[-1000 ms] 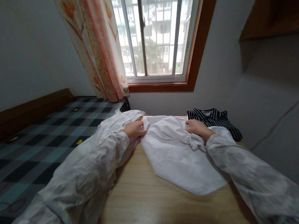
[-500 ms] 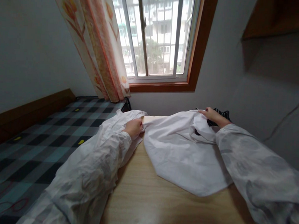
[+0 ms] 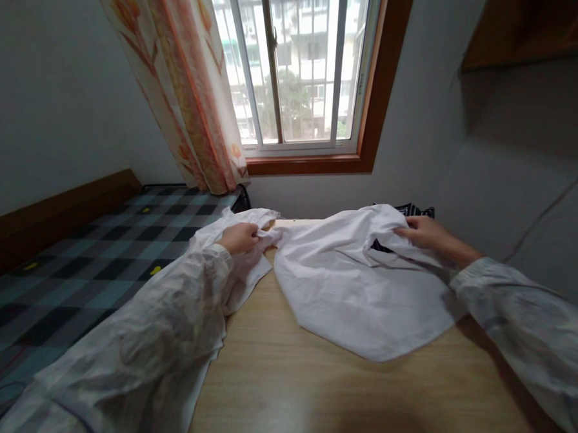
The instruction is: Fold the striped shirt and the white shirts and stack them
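Observation:
A crumpled white garment [image 3: 348, 278] lies spread over the wooden tabletop [image 3: 281, 365], its larger part on the right and its lower edge forming a point. Whether it is a shirt or another kind of clothing, I cannot tell. Closed on a bunched fold at the left is my left hand [image 3: 242, 237], near the side of the table by the bed. My right hand [image 3: 426, 235] pinches the cloth at the far right between thumb and fingers. Between folds near that hand, a dark patch shows through a gap. White cloth also hangs over the table's left side, partly behind my left sleeve.
A bed with a checked cover [image 3: 88, 257] stands along the left. Behind the garment, a black-and-white patterned item [image 3: 418, 211] is partly hidden. The curtain [image 3: 179, 94] hangs beside the window [image 3: 306, 69]. A wooden shelf [image 3: 531, 35] juts from the right wall, with a cable below.
My left hand has moved left with its fold of cloth. My right hand has shifted to the right and slightly lower, still gripping the fabric. The view has tilted slightly.

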`<action>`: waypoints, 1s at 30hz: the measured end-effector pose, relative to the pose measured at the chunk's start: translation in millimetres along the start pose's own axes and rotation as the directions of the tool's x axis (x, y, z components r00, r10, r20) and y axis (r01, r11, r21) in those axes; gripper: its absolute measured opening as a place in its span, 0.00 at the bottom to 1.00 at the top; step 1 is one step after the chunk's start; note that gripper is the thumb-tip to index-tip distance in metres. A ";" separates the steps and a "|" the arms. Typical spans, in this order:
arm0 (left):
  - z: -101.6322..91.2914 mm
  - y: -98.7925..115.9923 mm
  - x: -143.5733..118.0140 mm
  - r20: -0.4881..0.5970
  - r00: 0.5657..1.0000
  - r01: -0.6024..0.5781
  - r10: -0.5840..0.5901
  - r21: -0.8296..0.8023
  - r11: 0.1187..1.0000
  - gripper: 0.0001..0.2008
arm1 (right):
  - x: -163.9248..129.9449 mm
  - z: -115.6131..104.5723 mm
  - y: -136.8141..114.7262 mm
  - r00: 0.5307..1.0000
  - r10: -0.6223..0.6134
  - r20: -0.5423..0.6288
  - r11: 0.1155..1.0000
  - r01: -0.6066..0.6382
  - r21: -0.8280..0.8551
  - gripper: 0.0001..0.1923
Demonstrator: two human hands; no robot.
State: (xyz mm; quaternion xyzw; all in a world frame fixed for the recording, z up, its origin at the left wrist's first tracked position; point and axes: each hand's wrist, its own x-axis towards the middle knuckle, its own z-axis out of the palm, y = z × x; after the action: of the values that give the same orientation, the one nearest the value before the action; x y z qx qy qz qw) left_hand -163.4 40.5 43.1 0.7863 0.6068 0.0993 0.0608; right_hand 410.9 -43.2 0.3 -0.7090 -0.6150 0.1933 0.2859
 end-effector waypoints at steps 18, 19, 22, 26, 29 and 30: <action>13.8 39.9 -39.2 -0.104 0.971 -0.210 0.215 0.052 0.976 0.23 | -33.9 -5.9 -4.5 0.913 -0.355 -0.204 0.893 0.266 -0.363 0.14; 21.2 41.7 -50.9 -0.041 0.979 -0.198 0.199 0.030 0.980 0.27 | -47.0 -2.2 -5.2 0.922 -0.369 -0.115 0.870 0.299 -0.392 0.16; 41.2 44.0 -77.9 0.100 0.985 -0.133 0.140 -0.074 0.988 0.35 | -77.2 8.1 -4.0 0.962 -0.252 0.102 0.866 0.271 -0.420 0.23; 65.8 47.7 -90.3 0.243 0.944 -0.128 0.222 -0.350 0.928 0.29 | -92.0 19.0 0.8 0.964 -0.123 0.234 0.919 0.200 -0.341 0.19; 81.4 53.3 -86.6 0.218 0.944 -0.076 0.247 -0.587 0.806 0.21 | -86.0 23.8 3.4 0.963 -0.175 0.206 0.960 0.214 -0.182 0.18; 84.8 55.0 -83.9 0.197 0.958 -0.017 0.207 -0.684 0.730 0.18 | -82.4 25.0 4.1 0.969 -0.183 0.166 0.971 0.205 -0.124 0.18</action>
State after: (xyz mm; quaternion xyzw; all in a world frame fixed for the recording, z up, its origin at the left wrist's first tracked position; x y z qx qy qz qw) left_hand -112.5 -52.6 -34.5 0.7517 0.4670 0.2124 0.4143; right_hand 384.5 -120.3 -27.8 -0.6468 -0.7136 0.1744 0.2048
